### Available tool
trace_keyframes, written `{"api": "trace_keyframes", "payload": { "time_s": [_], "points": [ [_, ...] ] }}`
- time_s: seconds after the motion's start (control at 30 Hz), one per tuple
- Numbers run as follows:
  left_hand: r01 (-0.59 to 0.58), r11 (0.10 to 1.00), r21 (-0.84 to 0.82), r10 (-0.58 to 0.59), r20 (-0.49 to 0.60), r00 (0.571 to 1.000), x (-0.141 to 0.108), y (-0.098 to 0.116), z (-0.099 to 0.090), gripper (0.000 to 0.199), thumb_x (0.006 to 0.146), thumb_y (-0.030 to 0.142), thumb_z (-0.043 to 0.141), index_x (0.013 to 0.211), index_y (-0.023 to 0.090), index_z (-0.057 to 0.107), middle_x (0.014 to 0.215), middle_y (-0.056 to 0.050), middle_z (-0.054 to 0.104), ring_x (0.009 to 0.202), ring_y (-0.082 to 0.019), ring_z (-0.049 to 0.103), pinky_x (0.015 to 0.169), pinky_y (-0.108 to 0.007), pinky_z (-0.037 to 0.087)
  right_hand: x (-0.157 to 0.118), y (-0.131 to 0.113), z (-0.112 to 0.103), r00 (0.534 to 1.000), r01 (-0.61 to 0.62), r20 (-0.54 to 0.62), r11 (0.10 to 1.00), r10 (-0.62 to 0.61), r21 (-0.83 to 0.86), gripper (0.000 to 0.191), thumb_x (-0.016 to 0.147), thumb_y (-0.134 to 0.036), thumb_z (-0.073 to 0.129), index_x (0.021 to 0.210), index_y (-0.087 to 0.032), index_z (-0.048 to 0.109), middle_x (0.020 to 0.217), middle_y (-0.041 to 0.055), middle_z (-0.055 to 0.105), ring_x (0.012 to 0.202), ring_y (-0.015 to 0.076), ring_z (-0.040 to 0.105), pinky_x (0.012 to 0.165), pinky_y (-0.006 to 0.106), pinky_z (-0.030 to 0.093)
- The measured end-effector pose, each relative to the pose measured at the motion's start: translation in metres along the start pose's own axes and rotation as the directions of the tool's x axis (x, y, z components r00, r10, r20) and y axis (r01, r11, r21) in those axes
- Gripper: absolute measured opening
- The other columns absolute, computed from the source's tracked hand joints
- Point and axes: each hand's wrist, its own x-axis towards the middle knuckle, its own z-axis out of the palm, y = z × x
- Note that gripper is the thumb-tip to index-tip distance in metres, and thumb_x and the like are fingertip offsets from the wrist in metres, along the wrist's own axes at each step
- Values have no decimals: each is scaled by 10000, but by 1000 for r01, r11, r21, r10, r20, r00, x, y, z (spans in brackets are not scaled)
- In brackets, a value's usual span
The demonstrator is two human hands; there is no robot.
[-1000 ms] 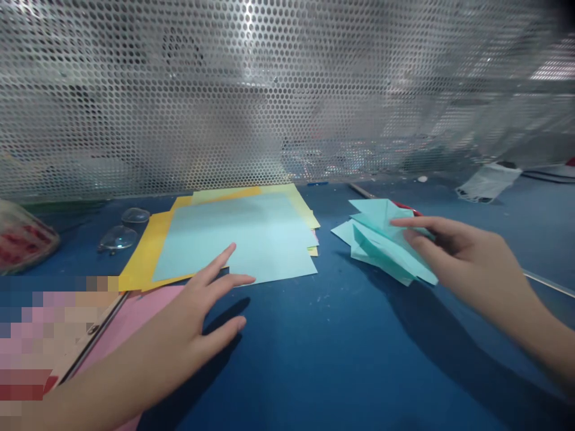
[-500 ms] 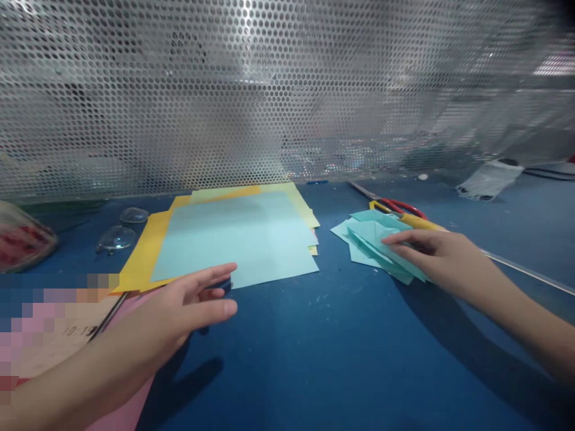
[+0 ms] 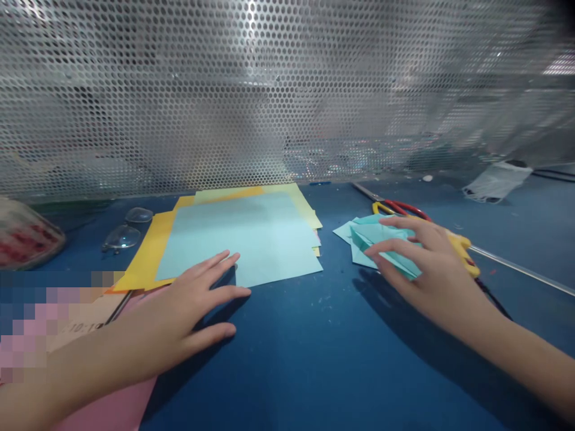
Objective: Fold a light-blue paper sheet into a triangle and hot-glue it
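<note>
My left hand has its fingers spread, palm down, at the near edge of a light blue sheet of paper; it holds nothing. My right hand reaches over a small pile of folded turquoise papers. Its fingers are bent but apart around the top pieces, hiding the pile's right side; whether the fingertips touch the paper is hard to tell. Yellow paper and pale green paper stick out from under the blue sheet.
Behind the pile lie scissors with red and yellow handles; a yellow tool shows past my right hand. Eyeglasses lie left, a white face mask far right. A perforated metal panel closes off the back of the blue table.
My left hand's fingers have spread and turned lower toward the table. My right hand has opened its fingers wider and moved slightly left over the folded papers. The view has shifted a little.
</note>
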Motion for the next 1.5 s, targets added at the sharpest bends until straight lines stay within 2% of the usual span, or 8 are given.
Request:
{"api": "trace_keyframes", "payload": {
  "time_s": [0.3,0.6,0.73,0.83,1.03,1.2,1.3,1.5],
  "points": [
    [-106,985,135,101,42,994,0,-9,9,651,1065,544,420,1650,350,211,1665,-31,362,1520,-319,342,1193,-544,394,1,-27,4,970,230,-107,968,-220,102,273,913,-15,576,876,-265,679,1164,81,684,1103,286,631,936,476,501],
    [-133,965,225,146,-42,988,11,-6,9,544,1075,482,408,1572,260,409,1516,-44,584,1434,-381,489,1098,-615,506,-3,-32,11,960,272,-123,948,-254,167,317,922,26,538,884,-273,636,1134,58,707,1096,256,645,911,441,503],
    [-182,950,253,208,-77,975,24,-3,6,333,1081,286,442,1337,173,623,1236,-91,749,1226,-328,678,1038,-550,562,-6,-31,12,960,276,-109,943,-259,185,309,926,16,542,897,-275,641,1125,50,717,1098,257,644,907,442,495],
    [-233,932,277,264,-79,961,33,-5,8,158,1060,235,580,1166,172,678,1120,-63,741,1012,-227,731,977,-481,583,-7,-30,13,959,281,-93,938,-267,204,316,932,24,533,905,-270,644,1130,51,721,1108,253,633,902,436,479],
    [-295,896,332,341,-88,936,32,-12,8,185,1029,262,663,1197,184,668,1148,-62,712,1019,-224,714,902,-440,609,-7,-33,10,961,276,-73,936,-266,220,309,961,6,508,885,-265,637,1131,42,741,1099,240,647,882,426,462],
    [-348,844,407,402,-53,914,21,-1,8,503,933,1,327,1317,149,615,1203,-115,762,1160,-248,722,1061,-481,546,-2,-44,9,970,199,94,951,-226,235,271,1043,-138,488,1264,-229,618,1362,133,695,1278,260,639,993,454,508],
    [-361,812,459,423,-37,905,14,15,4,597,839,-24,297,1301,122,645,1181,-137,776,1124,-235,746,1054,-427,545,2,-54,10,947,165,232,955,-224,248,536,1054,-382,573,1510,-130,444,1463,219,620,1351,316,600,1001,492,542],
    [-442,730,521,513,9,858,-14,47,2,618,823,-43,278,1204,160,719,1109,-85,800,1010,-209,784,980,-339,572,1,-61,2,904,221,272,904,-331,365,620,1053,-629,447,1467,-168,487,1377,179,695,1229,289,686,1030,486,508]
  ]
}}
